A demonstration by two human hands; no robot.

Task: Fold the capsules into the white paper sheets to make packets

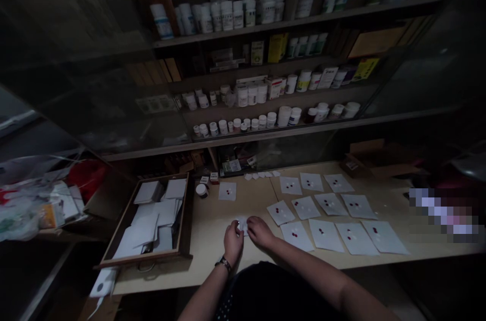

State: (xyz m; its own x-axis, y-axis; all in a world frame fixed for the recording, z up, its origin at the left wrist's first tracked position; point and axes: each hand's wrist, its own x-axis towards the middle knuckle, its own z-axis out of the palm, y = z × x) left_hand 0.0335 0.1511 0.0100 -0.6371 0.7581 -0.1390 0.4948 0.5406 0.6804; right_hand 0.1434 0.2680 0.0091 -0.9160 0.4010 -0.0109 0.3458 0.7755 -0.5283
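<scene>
We have a folded white paper packet (241, 226) just left of rows of flat white paper squares (306, 208) carrying small red pills (294, 234).

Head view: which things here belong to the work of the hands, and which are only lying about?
Work: left hand, right hand, small white paper between them, paper sheets with red pills, drawer of white packets.
Lying about: shelved medicine bottles, cardboard box, plastic bags.

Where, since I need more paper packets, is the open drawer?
In the head view, the wooden drawer stands open at the left end of the desk, left of the person's left hand, holding white paper packets.
</scene>
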